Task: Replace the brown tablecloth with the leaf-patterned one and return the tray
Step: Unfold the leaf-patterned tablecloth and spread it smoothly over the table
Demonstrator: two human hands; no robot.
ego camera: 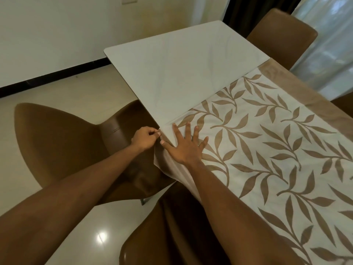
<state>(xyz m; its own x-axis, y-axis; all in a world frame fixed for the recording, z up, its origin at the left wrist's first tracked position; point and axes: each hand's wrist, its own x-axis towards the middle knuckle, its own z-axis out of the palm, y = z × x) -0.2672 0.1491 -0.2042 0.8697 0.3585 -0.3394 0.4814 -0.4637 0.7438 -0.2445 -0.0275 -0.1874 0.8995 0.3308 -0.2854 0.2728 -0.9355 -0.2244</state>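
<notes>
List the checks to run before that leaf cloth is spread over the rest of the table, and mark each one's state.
1. Grip: left hand pinches the leaf-patterned cloth at its edge: ok.
2. Anchor: right hand lies flat on the cloth: ok.
3. Coverage: cloth over the whole table: not ok, the far part is bare.
4. Hanging corner free of the chair: cannot tell.
5. The tray at hand for return: cannot tell, not in view.

Tablecloth (267, 142) lies on the right part of the bench (181, 66). Left chair (57, 142) stands beside the bench; rear chair (282, 35) stands behind it.
</notes>
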